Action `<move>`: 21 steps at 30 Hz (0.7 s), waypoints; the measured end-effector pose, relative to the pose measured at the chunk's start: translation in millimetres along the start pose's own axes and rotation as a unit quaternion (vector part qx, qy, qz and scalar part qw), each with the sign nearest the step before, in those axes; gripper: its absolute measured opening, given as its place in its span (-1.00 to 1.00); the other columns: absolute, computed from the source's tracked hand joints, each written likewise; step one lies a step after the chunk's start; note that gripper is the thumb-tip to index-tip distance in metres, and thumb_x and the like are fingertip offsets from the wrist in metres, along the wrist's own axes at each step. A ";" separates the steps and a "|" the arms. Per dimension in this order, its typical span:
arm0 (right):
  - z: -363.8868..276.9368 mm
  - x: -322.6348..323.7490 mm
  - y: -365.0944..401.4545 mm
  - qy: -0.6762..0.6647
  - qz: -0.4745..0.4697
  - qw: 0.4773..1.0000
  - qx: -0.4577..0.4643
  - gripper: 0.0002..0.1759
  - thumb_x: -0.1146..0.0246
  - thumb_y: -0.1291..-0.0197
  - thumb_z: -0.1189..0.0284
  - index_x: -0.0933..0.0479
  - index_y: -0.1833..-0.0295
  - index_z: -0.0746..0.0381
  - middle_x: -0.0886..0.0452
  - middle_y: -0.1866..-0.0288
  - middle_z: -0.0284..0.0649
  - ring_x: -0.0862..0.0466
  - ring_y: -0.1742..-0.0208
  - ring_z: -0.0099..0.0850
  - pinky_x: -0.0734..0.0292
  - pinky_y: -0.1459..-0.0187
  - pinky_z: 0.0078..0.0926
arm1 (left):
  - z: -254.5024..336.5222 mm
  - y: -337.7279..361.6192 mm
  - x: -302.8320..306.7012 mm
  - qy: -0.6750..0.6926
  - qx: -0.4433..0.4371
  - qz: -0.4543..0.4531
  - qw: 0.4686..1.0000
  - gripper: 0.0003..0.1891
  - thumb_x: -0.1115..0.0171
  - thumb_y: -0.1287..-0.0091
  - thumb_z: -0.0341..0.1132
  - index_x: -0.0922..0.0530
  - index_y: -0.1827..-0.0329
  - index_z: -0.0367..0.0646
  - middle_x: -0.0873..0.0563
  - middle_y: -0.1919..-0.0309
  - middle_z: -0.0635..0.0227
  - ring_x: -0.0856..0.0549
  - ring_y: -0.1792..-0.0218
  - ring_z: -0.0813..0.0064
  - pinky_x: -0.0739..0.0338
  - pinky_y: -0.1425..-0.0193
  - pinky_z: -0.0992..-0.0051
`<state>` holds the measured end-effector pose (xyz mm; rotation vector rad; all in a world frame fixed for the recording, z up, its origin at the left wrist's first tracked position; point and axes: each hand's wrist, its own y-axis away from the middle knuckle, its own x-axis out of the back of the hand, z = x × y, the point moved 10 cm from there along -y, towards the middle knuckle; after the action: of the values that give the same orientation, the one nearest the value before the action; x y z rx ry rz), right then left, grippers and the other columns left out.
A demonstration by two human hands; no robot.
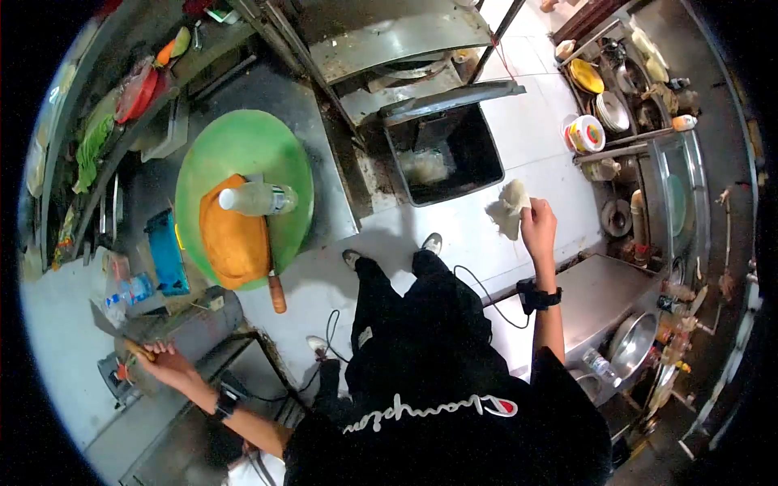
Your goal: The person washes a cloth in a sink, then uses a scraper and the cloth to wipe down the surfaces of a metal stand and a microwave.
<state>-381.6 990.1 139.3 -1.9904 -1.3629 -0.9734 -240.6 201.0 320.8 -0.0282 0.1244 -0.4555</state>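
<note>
My left hand (168,366) is closed around the wooden handle of a knife (105,318), whose dark blade points up and left. In my right hand (539,231), a crumpled pale cloth (512,211) is pinched and hangs over the floor. A green round board (243,130) lies on the metal counter to the left. On it rest an orange-brown slab (231,243) and a clear plastic bottle (275,200) with a white cap. Beside the slab, a second knife (277,292) has its wooden handle past the board's edge; part of its blade is hidden.
Ahead on the tiled floor stands a black bin (444,162), below a metal shelf (397,40). Dishes and a white tub (585,134) fill the right-hand rack. A metal bowl (632,344) is at lower right. Another person's shoe (318,347) shows beside me, near a black cable (331,324).
</note>
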 end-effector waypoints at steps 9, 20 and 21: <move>-24.1 -15.4 -69.3 -0.251 -0.033 0.966 -0.046 -0.67 -0.05 -0.25 0.48 -0.57 -0.04 0.39 -0.60 0.27 -0.20 -0.54 0.29 -0.46 -0.47 0.18 -0.50 | -28.8 206.1 -119.2 0.269 0.121 -0.093 0.951 -0.72 -0.06 -0.47 -0.10 -0.45 0.09 -0.15 -0.39 0.39 0.45 -0.39 0.42 0.61 -0.39 0.28 0.59; -144.5 -2.1 -216.1 -0.297 -0.123 0.947 0.009 -0.65 -0.02 -0.38 0.39 -0.51 -0.15 0.33 -0.62 0.11 -0.37 -0.53 0.15 -0.61 -0.41 0.10 -0.66 | -152.9 315.2 -275.9 0.000 0.318 -0.505 0.803 -0.63 -0.10 -0.34 -0.04 -0.49 0.31 -0.24 -0.49 0.44 0.42 -0.43 0.39 0.58 -0.32 0.25 0.56; -147.9 -2.6 -238.9 -0.279 -0.125 0.952 0.001 -0.64 -0.02 -0.38 0.39 -0.51 -0.17 0.33 -0.63 0.09 -0.35 -0.54 0.12 -0.60 -0.41 0.08 -0.65 | -154.1 317.7 -286.2 -0.030 0.342 -0.507 0.791 -0.65 -0.08 -0.37 -0.07 -0.49 0.26 -0.26 -0.48 0.44 0.45 -0.42 0.39 0.62 -0.32 0.26 0.58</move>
<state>-645.0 959.6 232.6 -2.2268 -1.9494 -0.5132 -376.1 612.4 182.9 0.6419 -0.1468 -1.5648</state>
